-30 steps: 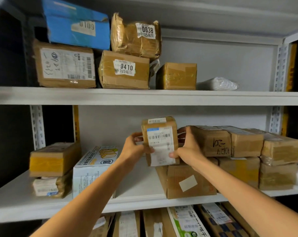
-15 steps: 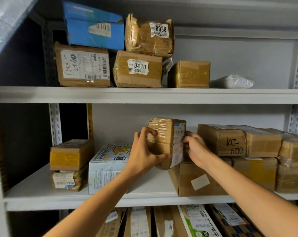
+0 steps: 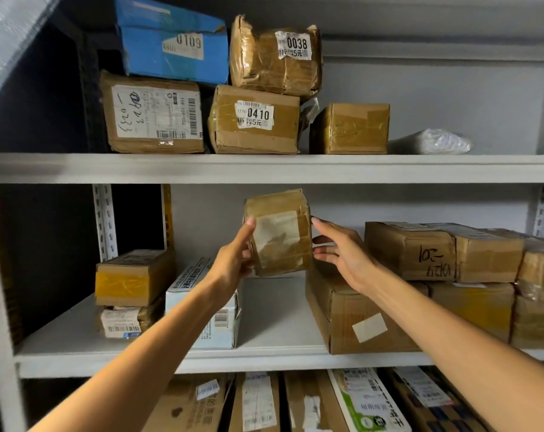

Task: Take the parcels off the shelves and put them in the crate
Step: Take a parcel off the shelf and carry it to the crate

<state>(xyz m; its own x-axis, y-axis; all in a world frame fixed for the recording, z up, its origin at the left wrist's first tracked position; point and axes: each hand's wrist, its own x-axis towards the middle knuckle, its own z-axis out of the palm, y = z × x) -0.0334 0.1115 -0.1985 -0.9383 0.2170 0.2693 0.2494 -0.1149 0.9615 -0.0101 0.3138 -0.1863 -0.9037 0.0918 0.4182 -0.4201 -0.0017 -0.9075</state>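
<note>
The left hand (image 3: 233, 265) grasps a small taped cardboard parcel (image 3: 280, 235), lifted above the middle shelf (image 3: 273, 313); the right hand (image 3: 347, 255) is released, fingers straight, just beside the parcel's right side

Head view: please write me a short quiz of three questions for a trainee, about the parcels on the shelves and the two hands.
1. True or false: the left grip holds a parcel, and the right grip is open.
2. The 0038 parcel lies on a box with which number? A 0109, B 0410, C 0233.
3. Fill in: the 0109 box is ____ in colour.
Key: 1 true; 2 B; 3 blue.
</note>
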